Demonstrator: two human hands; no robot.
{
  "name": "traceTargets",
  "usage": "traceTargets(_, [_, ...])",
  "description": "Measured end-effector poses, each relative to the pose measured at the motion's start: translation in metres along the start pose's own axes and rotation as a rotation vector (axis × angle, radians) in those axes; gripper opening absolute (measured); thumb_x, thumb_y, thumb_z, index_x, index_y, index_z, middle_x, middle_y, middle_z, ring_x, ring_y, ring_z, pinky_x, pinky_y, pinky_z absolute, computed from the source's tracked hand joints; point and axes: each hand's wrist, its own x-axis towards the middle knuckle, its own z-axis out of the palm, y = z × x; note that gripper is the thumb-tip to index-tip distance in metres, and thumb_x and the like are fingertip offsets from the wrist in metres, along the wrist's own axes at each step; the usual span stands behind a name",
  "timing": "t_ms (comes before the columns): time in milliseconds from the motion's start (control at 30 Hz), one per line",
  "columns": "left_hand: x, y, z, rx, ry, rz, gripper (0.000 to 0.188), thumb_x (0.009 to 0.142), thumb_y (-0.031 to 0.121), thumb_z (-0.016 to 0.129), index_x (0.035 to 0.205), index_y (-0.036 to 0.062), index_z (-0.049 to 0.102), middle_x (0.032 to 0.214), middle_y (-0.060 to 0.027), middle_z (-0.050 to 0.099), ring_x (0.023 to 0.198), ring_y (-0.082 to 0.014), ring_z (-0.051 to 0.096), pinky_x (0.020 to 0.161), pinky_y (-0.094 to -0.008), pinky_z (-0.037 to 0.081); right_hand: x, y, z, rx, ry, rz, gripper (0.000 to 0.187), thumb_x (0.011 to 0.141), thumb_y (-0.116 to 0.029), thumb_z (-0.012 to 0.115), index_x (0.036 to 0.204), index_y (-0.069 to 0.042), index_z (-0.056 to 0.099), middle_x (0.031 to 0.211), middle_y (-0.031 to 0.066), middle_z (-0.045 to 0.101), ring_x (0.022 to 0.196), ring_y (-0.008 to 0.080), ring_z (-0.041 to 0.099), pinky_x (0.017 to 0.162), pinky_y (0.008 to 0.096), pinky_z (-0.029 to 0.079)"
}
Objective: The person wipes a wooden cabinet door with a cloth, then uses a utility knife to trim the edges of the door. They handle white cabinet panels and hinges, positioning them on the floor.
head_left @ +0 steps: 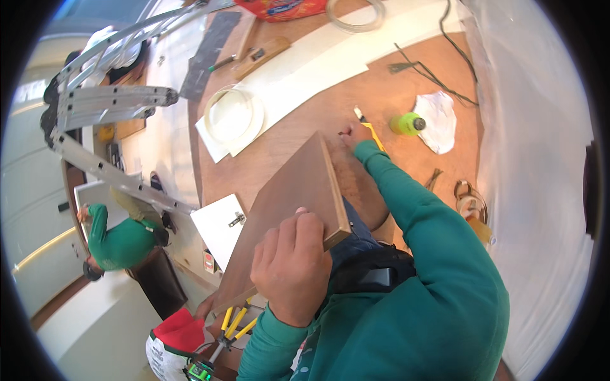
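Observation:
My left hand [292,267] grips the near corner of a brown wooden panel [289,193], its fingers curled over the edge. The panel stands tilted on the brown workbench [298,127]. My right hand [356,134], at the end of a green sleeve, is stretched out past the panel's far corner. It holds a yellow utility knife [370,129] whose blade end points away from me.
On the bench lie a white coil [232,115], a long white strip [330,57], a green bottle [408,123], a white rag [440,120], a wooden plane [260,56] and pliers [434,180]. A metal ladder [108,101] and another person [117,240] are on the left.

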Motion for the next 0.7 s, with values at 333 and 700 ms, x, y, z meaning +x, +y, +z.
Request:
traceTargets(333, [0.024, -0.033, -0.007, -0.111, 0.068, -0.028, 0.016, 0.077, 0.008, 0.072, 0.085, 0.0132, 0.059, 0.073, -0.0044, 0.059, 0.069, -0.0264, 0.063, 0.059, -0.0403, 0.049, 0.043, -0.029, -0.04, 1.109, 0.403, 0.295, 0.027, 0.094, 0.0, 0.069, 0.121, 0.002, 0.066, 0.09, 0.0087, 0.068, 0.071, 0.0162, 0.067, 0.063, 0.0277, 0.06])
traceTargets(700, [0.027, -0.035, 0.0, -0.051, 0.06, 0.017, 0.017, 0.081, 0.012, 0.072, 0.092, 0.0157, 0.06, 0.077, -0.0025, 0.06, 0.071, -0.024, 0.064, 0.061, -0.0409, 0.05, 0.025, -0.301, -0.084, 0.824, -0.136, -0.232, 0.032, 0.103, -0.022, 0.068, 0.122, 0.004, 0.068, 0.105, 0.0145, 0.077, 0.095, 0.0192, 0.076, 0.08, 0.0301, 0.063])
